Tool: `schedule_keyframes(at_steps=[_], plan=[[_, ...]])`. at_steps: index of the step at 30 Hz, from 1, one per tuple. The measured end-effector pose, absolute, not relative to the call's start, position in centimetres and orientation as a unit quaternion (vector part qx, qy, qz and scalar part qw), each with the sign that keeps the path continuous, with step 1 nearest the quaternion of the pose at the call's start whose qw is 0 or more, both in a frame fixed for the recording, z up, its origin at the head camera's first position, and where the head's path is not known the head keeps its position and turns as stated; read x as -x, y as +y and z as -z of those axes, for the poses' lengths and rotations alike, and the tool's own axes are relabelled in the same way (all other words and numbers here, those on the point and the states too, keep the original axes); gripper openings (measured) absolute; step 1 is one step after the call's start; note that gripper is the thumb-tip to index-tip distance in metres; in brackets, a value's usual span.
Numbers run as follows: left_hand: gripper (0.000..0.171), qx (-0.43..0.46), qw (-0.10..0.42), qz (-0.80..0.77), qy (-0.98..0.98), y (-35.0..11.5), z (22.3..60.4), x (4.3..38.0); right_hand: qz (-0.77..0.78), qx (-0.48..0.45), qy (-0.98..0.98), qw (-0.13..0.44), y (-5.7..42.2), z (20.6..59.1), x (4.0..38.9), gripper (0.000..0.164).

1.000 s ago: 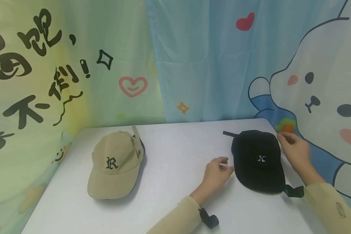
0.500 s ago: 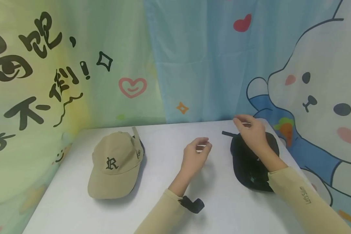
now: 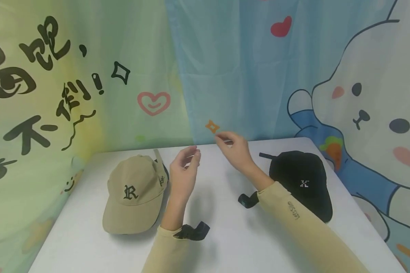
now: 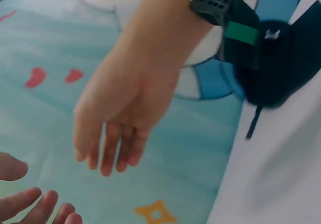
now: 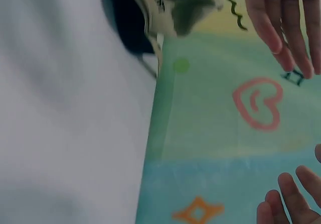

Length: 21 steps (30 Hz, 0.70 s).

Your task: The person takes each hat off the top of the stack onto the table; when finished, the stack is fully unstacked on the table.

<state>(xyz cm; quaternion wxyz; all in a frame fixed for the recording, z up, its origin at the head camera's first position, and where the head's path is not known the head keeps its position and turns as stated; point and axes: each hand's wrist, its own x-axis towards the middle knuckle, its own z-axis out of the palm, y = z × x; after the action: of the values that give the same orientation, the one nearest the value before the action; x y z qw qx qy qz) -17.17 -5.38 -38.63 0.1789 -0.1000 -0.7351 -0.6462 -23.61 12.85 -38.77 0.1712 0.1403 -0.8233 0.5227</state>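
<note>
Both hands hover over the white table between two caps. My left hand (image 3: 184,172) is just right of the beige cap (image 3: 134,189), fingers loosely bent and holding nothing. To its right, my right hand (image 3: 235,151) hangs near the table's back edge, nothing in its fingers. The black cap (image 3: 295,178) lies to the right, its lower part hidden by the right sleeve. Its brim points toward me, as does the beige one's. In the left wrist view the right hand (image 4: 123,108) shows relaxed fingers. The right wrist view catches the beige cap (image 5: 175,5) at the top.
The white table (image 3: 222,235) reaches back to a printed cloth backdrop (image 3: 225,57) with hearts, lettering and a white cartoon animal. A black camera mount (image 3: 193,231) sits on the left wrist, and another mount (image 3: 248,200) on the right wrist.
Both hands have left the black cap's sides and moved left through the air, the right one passing over that cap. Neither cap has visibly moved.
</note>
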Motion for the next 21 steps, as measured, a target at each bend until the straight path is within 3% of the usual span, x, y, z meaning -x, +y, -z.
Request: schedule_keyframes(at_steps=[13,21], plan=[[0.039,-0.05,0.209,0.658,-0.722,-15.2,39.2,13.6,-0.531,-0.148,-0.832,0.063,0.8,42.3,24.9,0.029],[0.041,-0.162,0.284,0.548,-0.77,-20.8,41.4,11.0,-0.531,-0.13,-0.837,-0.012,-2.6,46.3,24.4,0.036]])
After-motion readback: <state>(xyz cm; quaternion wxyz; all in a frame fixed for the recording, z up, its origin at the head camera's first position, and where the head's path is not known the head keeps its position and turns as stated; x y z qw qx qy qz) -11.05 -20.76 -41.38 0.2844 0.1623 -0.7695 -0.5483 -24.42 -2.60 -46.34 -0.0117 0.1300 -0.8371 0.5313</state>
